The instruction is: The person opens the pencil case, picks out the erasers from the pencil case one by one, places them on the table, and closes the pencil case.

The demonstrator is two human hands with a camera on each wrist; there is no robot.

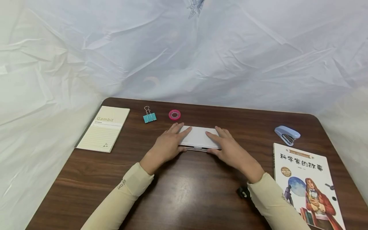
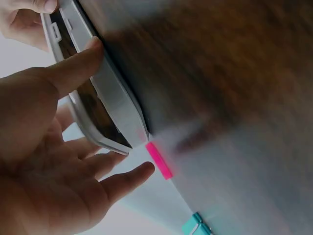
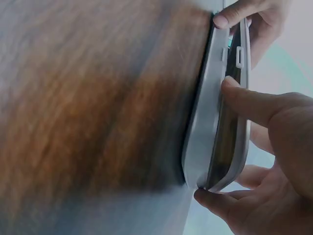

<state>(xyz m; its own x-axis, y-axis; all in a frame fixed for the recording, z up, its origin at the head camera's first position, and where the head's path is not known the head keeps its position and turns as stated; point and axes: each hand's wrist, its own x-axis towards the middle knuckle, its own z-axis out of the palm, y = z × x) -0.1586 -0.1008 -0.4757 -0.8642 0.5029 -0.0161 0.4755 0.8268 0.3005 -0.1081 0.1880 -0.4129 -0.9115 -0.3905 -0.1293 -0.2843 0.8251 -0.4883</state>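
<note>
Case [image 1: 198,136]: white, centred between the two hands on the table [image 1: 184,191], its long axis running left to right, square to the person's reach.
Left hand [image 1: 168,141]: closed part-way round the left end, fingers over the top and far side, thumb [image 2: 76,71] against the near face.
Right hand [image 1: 230,146]: mirrors this at the right end, its thumb [image 3: 259,105] at the near seam.
Nearer hand: neither; both touch the case, one at each end, so it lies directly between the two grips.
Lid and base: the lid [image 3: 243,132] stands slightly ajar above the base [image 3: 201,132], with a narrow gap along the near long edge; this gap, parallel to the long axis, is judged the governing relation.
Clasp [image 3: 239,57]: on the lid's near edge, between the thumbs.
Tape [image 1: 170,114]: beyond the case's left end, beside the clip [image 1: 149,118].
</note>
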